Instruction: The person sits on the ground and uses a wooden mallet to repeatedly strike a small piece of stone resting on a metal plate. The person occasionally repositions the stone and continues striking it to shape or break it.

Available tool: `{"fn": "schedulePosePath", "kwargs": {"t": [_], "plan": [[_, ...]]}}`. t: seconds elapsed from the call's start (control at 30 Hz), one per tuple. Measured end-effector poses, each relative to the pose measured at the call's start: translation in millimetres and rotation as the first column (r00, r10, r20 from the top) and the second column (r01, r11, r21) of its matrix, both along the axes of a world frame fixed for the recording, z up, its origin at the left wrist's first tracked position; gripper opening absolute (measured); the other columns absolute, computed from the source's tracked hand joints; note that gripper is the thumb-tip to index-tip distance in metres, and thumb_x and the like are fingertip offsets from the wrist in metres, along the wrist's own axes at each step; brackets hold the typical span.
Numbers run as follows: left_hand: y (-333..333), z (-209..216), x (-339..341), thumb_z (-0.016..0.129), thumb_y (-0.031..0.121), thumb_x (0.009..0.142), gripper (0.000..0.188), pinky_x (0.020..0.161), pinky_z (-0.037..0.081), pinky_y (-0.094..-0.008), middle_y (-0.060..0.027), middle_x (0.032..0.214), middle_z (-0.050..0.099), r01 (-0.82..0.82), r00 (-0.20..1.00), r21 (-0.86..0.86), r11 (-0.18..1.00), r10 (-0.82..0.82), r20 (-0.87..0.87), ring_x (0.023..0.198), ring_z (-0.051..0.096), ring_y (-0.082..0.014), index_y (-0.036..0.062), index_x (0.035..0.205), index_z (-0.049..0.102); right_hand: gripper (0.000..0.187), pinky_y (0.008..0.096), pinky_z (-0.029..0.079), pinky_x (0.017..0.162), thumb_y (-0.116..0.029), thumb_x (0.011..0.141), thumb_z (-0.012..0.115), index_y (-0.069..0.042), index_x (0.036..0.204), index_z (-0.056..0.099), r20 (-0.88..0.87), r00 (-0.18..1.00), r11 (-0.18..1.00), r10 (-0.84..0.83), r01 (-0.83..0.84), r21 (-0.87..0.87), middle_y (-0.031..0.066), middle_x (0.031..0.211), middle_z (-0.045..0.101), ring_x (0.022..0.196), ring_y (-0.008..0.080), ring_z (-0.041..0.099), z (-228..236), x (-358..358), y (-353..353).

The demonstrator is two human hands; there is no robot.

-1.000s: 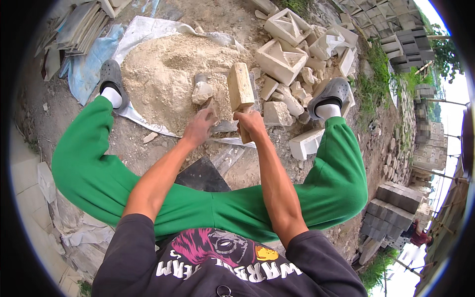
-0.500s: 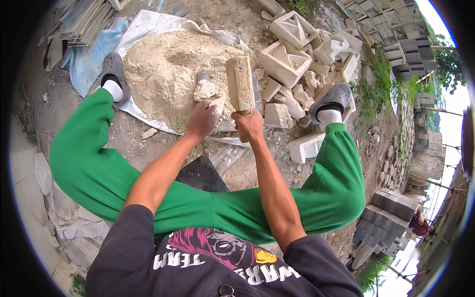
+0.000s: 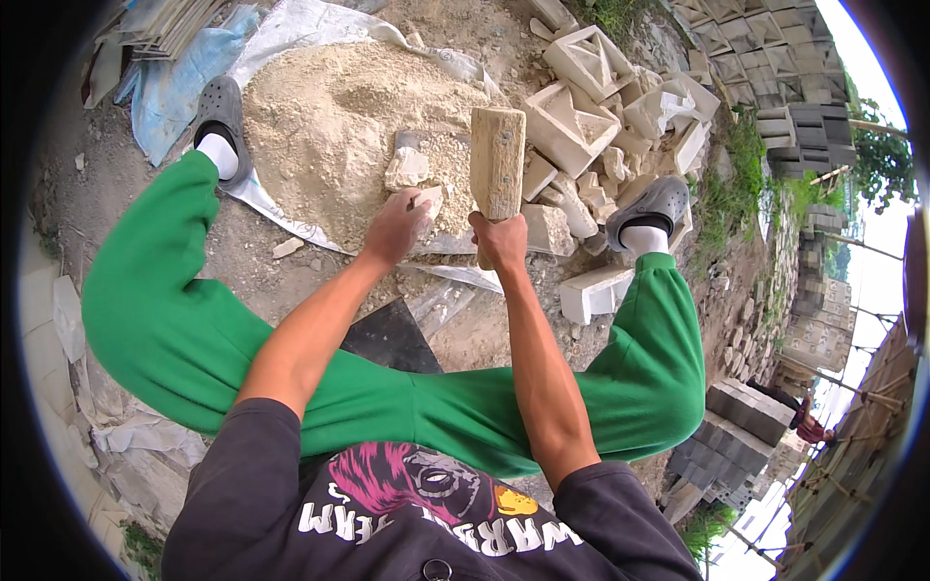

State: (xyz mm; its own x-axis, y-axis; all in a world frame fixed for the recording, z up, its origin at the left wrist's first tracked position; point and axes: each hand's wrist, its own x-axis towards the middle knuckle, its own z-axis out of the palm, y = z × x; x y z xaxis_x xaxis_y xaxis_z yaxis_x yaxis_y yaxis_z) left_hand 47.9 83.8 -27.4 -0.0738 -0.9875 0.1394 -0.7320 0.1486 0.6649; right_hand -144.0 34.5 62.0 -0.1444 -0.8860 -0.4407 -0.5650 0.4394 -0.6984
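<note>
My right hand [image 3: 502, 242] is wrapped round the short handle of a wooden mallet [image 3: 498, 160], a thick, worn block with its head pointing away from me. To its left, my left hand [image 3: 392, 230] grips a small pale stone chunk [image 3: 429, 200] between thumb and fingers. Just beyond that hand lies another pale chunk [image 3: 407, 168], on a flat grey slab [image 3: 412, 140] partly covered with crumbs. Mallet and held chunk are apart. A mound of crushed, sandy-coloured rubble [image 3: 320, 126] spreads behind and to the left, on a white sheet [image 3: 291, 225].
Broken pale blocks [image 3: 567, 126] pile up at the far right, beside my right shoe [image 3: 649, 211]. My left shoe [image 3: 221, 121] stands at the sheet's edge near a blue sheet [image 3: 165, 107]. A dark flat plate [image 3: 392, 337] lies between my legs. Grey blocks [image 3: 731, 431] are stacked at right.
The mallet and my right hand have shifted a little to the right, away from the held chunk. My left hand keeps its grip on the chunk. The whole view has shifted slightly.
</note>
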Motion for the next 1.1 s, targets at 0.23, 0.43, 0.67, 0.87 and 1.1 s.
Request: {"fn": "schedulePosePath", "kwargs": {"t": [0.23, 0.43, 0.67, 0.87, 1.1], "plan": [[-2.6, -6.2, 4.6, 0.071, 0.016, 0.088, 0.024, 0.083, 0.053, -0.0427, -0.009, 0.115, 0.061, -0.019, 0.998, -0.125, 0.992, 0.025, 0.049, 0.099, 0.062, -0.0299, 0.0138, 0.112, 0.07, 0.028, 0.0367, 0.053, 0.056, -0.025, 0.073, 0.072, 0.002, 0.077, 0.07, -0.072, 0.987, 0.966, 0.146, -0.127, 0.226, 0.0135, 0.065, 0.068, 0.054, 0.0209, 0.066, -30.0, -5.6, 11.8], [1.0, -0.4, 3.1, 0.073, 0.016, 0.086, 0.023, 0.081, 0.054, -0.0415, -0.0083, 0.114, 0.062, -0.017, 1.0, -0.112, 0.994, 0.018, 0.014, 0.096, 0.063, -0.0291, 0.0152, 0.109, 0.071, 0.033, 0.0406, 0.052, 0.058, -0.028, 0.074, 0.071, 0.004, 0.075, 0.068, -0.084, 0.993, 0.996, 0.077, -0.081, -0.048, 0.0175, 0.062, 0.066, 0.057, 0.0306, 0.068, -32.5, 5.2, 17.4], [-0.9, -7.0, 5.3, 0.074, 0.019, 0.087, 0.023, 0.08, 0.053, -0.0423, -0.0082, 0.112, 0.064, -0.018, 0.997, -0.156, 0.988, 0.031, 0.078, 0.096, 0.064, -0.0279, 0.0168, 0.109, 0.073, 0.033, 0.041, 0.054, 0.062, -0.028, 0.076, 0.07, 0.004, 0.084, 0.07, -0.086, 0.986, 0.966, 0.144, -0.121, 0.228, 0.0179, 0.067, 0.068, 0.063, 0.0288, 0.069, -16.1, 6.4, 10.3], [-1.1, -4.1, 6.0, 0.073, 0.021, 0.087, 0.025, 0.079, 0.053, -0.0428, -0.0075, 0.111, 0.063, -0.019, 0.999, -0.105, 0.994, 0.023, 0.038, 0.094, 0.064, -0.028, 0.021, 0.112, 0.072, 0.031, 0.0398, 0.053, 0.058, -0.024, 0.075, 0.073, 0.006, 0.082, 0.069, -0.016, 0.998, 0.996, 0.065, -0.064, 0.058, 0.0164, 0.064, 0.067, 0.058, 0.0264, 0.068, -16.0, 15.4, 18.2], [-1.0, -5.3, 5.8, 0.074, 0.02, 0.087, 0.027, 0.079, 0.054, -0.0424, -0.0066, 0.11, 0.063, -0.031, 0.996, -0.156, 0.987, 0.044, 0.075, 0.094, 0.063, -0.0283, 0.018, 0.113, 0.071, 0.033, 0.0392, 0.053, 0.056, -0.026, 0.075, 0.071, 0.006, 0.082, 0.07, -0.082, 0.983, 0.968, 0.164, -0.145, 0.204, 0.0154, 0.061, 0.066, 0.056, 0.0252, 0.068, -11.3, 10.1, 13.8]]}}
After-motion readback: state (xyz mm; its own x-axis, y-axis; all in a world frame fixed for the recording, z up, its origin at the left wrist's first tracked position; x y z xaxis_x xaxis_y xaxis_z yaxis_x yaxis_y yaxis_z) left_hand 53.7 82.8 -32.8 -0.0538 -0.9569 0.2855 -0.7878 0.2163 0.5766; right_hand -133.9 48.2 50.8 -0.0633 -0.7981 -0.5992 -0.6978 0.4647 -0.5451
